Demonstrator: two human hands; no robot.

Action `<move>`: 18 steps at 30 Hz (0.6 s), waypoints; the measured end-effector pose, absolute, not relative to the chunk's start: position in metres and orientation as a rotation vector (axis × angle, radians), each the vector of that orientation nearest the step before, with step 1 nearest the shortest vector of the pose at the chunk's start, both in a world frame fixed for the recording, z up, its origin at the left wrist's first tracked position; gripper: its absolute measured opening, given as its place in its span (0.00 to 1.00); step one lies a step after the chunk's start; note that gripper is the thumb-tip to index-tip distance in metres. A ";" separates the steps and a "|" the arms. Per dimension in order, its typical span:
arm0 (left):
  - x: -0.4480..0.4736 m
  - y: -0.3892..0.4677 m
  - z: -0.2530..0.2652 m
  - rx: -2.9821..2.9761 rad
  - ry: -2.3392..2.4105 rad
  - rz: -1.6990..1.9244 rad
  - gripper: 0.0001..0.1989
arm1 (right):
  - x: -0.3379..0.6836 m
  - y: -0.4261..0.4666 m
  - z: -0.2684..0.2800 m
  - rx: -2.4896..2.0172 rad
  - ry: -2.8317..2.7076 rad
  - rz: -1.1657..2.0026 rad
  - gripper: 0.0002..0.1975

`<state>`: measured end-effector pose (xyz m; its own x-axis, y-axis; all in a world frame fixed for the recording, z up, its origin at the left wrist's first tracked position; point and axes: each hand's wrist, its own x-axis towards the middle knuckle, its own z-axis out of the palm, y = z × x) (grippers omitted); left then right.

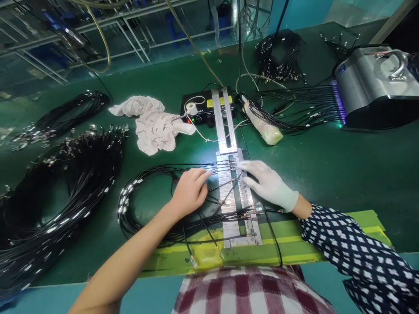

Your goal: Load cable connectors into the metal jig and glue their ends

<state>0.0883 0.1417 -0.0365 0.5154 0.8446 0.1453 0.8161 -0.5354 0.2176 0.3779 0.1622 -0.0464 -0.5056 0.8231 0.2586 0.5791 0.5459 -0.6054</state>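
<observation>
Checked cloth [248, 290], worn by the person, lies nearest the camera, against the near edge of the desk [314, 170]. Cables [223, 164] rest across the far part of a slotted metal jig [231, 230], between the two hands. Their long axis runs left to right, crosswise to the jig, with the bare-metal ends pointing right, towards the gloved right hand [266, 183]. The decisive relation, as judged, is this: the ends lie just left of the right grip, which is the nearer to them, while the bare left hand [191, 189] is nearer the cable lengths at the jig's left edge. The right grip has thumb and fingers parted; whether it pinches a cable cannot be told. The left grip is curled, fingertips beside the cables; its hold cannot be told either.

The jig's long axis runs away from the person, its far end leaning slightly left. A second bundle [209, 221] crosses its near part, ends also rightward. Outward left lies a coil [125, 203]; beyond the jig, a black box [198, 109]; far right, a metal machine [366, 83].
</observation>
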 end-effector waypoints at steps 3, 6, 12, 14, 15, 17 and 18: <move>0.107 0.170 -0.047 2.575 1.482 0.380 0.17 | 0.381 0.155 -0.048 -1.091 -2.254 0.667 0.11; 0.111 0.189 -0.055 2.513 1.456 0.403 0.13 | 0.399 0.144 -0.046 -1.028 -2.266 0.951 0.09; 0.098 0.203 -0.052 2.389 1.330 0.475 0.07 | 0.418 0.155 -0.055 -1.283 -1.957 1.045 0.13; 0.095 0.205 -0.051 2.327 1.296 0.539 0.06 | 0.417 0.160 -0.058 -1.309 -1.896 1.078 0.14; 0.094 0.206 -0.051 2.309 1.280 0.575 0.08 | 0.416 0.162 -0.059 -1.309 -1.897 1.077 0.14; 0.092 0.207 -0.053 2.331 1.245 0.614 0.11 | 0.414 0.162 -0.059 -1.316 -1.934 1.055 0.13; 0.091 0.208 -0.054 2.368 1.222 0.615 0.12 | 0.414 0.162 -0.058 -1.324 -1.952 1.042 0.12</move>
<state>0.0915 0.2078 -0.0540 0.5202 0.8310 0.1970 0.6530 -0.5356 0.5354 0.4139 0.1619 -0.0583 -0.3589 0.9331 0.0215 0.5015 0.2122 -0.8387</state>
